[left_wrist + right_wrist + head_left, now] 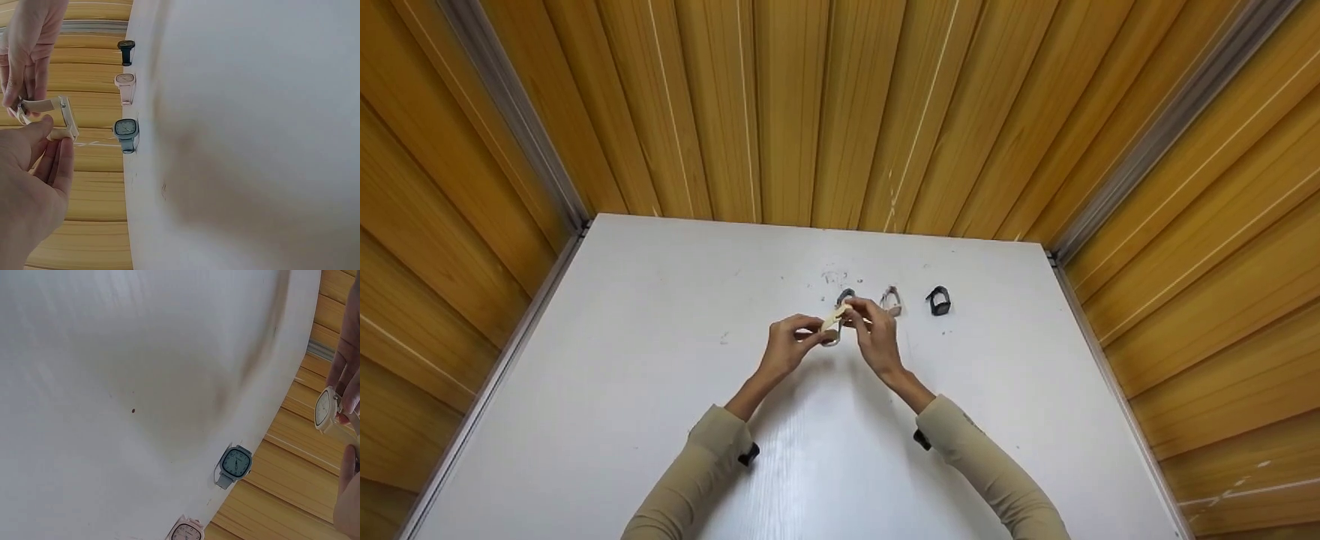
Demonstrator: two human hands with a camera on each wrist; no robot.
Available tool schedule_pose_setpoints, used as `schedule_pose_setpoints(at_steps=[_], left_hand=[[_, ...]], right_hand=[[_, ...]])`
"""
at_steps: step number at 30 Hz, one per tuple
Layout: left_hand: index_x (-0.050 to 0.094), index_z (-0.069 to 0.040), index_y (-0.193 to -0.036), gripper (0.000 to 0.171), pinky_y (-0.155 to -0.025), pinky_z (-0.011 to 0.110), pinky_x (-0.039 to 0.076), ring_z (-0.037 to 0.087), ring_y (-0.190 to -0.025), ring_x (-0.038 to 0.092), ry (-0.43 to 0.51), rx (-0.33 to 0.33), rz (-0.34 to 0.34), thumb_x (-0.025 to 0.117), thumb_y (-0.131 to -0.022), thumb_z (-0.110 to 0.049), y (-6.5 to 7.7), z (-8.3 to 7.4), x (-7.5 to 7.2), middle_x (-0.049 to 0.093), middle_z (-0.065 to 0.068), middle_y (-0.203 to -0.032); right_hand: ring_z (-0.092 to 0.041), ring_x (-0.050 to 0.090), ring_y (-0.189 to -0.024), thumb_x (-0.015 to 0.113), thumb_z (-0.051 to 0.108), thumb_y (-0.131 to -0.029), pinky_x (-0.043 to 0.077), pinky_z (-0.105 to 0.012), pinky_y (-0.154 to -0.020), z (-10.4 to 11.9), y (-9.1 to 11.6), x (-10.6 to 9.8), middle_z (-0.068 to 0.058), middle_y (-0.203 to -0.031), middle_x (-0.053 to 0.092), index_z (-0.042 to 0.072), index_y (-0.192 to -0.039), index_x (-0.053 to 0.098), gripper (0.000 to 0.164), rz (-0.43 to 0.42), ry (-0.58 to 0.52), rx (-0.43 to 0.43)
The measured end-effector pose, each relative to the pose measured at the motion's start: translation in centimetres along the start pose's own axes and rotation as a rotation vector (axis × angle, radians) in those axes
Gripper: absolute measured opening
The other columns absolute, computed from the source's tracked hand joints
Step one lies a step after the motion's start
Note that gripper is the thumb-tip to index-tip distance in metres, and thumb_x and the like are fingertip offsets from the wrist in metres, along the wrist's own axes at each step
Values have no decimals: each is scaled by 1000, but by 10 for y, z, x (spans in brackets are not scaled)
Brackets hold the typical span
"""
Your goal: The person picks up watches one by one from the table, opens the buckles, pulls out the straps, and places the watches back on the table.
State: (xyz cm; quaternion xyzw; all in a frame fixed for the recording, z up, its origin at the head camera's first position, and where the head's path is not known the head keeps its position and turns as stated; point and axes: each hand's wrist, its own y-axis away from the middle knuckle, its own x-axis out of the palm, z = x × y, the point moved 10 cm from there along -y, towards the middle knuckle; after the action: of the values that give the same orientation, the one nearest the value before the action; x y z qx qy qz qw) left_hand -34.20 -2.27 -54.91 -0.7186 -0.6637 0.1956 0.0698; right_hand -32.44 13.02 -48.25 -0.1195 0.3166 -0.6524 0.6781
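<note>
Cream watch (323, 408) held above the white table (997, 420): my left hand (786, 348) pinches it near the case (68, 119), my right hand (879, 341) grips its strap (42, 106). Just beyond stand a blue-grey watch (235, 463), a pink watch (125, 81) and a black watch (939, 301), in a row.

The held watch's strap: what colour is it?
The strap is cream, best seen in the left wrist view.
</note>
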Motion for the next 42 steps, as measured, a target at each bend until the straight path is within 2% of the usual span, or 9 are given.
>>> schedule_pose_setpoints(at_steps=[4, 11, 16, 21, 25, 29, 36, 39, 42], left_hand=[[76, 7, -100, 16, -80, 28, 64, 39, -95, 74, 14, -2, 5, 78, -85, 2, 1, 0, 1, 75, 23, -98], [76, 7, -100, 17, -81, 34, 65, 40, -94, 74, 22, 26, 14, 79, -86, -2, 1, 0, 1, 74, 24, -97], [76, 6, -101, 17, -81, 30, 64, 37, -94, 75, 0, 38, -1, 78, -86, 0, 2, -1, -2, 74, 22, -98], [76, 7, -100, 16, -78, 27, 64, 32, -91, 75, -31, 77, -20, 78, -84, 3, 3, -4, -4, 74, 20, -95], [77, 4, -102, 17, -82, 30, 64, 33, -94, 75, -23, 29, -20, 79, -86, -1, 1, 0, -5, 74, 19, -98], [77, 3, -102, 17, -86, 37, 64, 38, -96, 73, -9, 2, -20, 79, -87, -3, -1, 0, -5, 74, 20, -100], [73, 13, -103, 17, -86, 47, 63, 46, -96, 71, 3, 42, -53, 74, -87, 8, -4, -4, -6, 71, 29, -100], [71, 17, -103, 17, -86, 51, 62, 51, -96, 69, 6, 45, -54, 71, -86, 13, -4, -5, -4, 69, 34, -100], [73, 12, -103, 17, -86, 46, 63, 46, -96, 71, -21, 31, -50, 73, -87, 8, -3, -4, -3, 71, 29, -101]], right_hand=[[-41, 74, -85, 59, -12, -96, 65, -38, -74, 4, 2, -3, -33, -98, 69, -17, -110, 62, 16, -19, 0, -5], [-47, 72, -86, 55, -10, -99, 65, -42, -75, 2, 0, -3, -35, -98, 69, -23, -116, 56, 21, -26, -70, 31], [-48, 72, -88, 53, -10, -100, 65, -40, -76, -1, -1, -4, -36, -99, 68, -21, -119, 59, 22, -29, -87, 65], [-49, 72, -90, 51, -5, -103, 64, -45, -77, -10, -1, -4, -37, -100, 68, -18, -115, 62, 20, -19, -140, 164], [-48, 71, -95, 51, 0, -105, 63, -50, -79, -22, -1, -4, -36, -104, 68, -16, -118, 62, 23, -14, -182, 270], [-47, 71, -100, 47, 3, -107, 61, -55, -84, -44, 0, -1, -37, -107, 67, -15, -122, 60, 27, -15, -230, 326], [-35, 72, -103, 45, 8, -109, 63, -46, -87, -60, 5, 4, -35, -114, 64, -16, -128, 54, 32, 10, -284, 336], [-36, 71, -104, 48, 11, -109, 64, -40, -86, -60, 7, 5, -33, -116, 65, -16, -128, 56, 35, 23, -263, 320], [-41, 69, -107, 49, 10, -108, 64, -40, -86, -54, 7, 4, -34, -117, 65, -16, -127, 57, 33, 36, -244, 309]])
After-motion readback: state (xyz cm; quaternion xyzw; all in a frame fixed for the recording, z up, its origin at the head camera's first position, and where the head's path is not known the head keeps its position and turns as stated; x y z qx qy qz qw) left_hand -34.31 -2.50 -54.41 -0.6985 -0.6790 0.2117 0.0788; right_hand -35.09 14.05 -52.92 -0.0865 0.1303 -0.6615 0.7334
